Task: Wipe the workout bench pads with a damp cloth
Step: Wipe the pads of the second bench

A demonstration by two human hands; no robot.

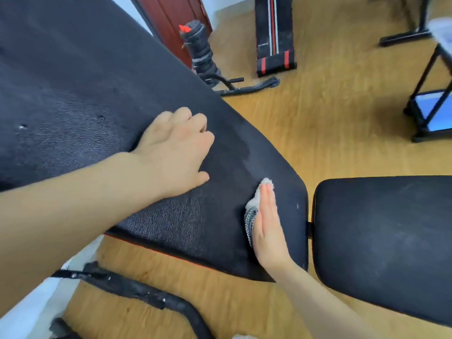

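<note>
Two hands (176, 148) (269, 226), one cloth (252, 214), two bench pads (97, 81) (381, 231).

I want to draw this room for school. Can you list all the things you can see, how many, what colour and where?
Long padded bench backrest: one, black textured, left and centre, tilted.
Padded bench seat: one, black, right, apart from the backrest by a gap.
Grey-and-white knitted cloth: one, on the backrest's lower end, under the right hand.
Wooden floor: one, light brown, all around.
Striped bench: one, black with red and white, top centre on the floor.
Foam-wrapped equipment: one, black with a red tip, top centre.
Metal-frame stand: one, black, right edge.
Curved frame tube: one, black, bottom left.
Door: one, dark red, top.
Left hand: one, resting on the backrest.
Right hand: one, flat, pressing the cloth.
</note>
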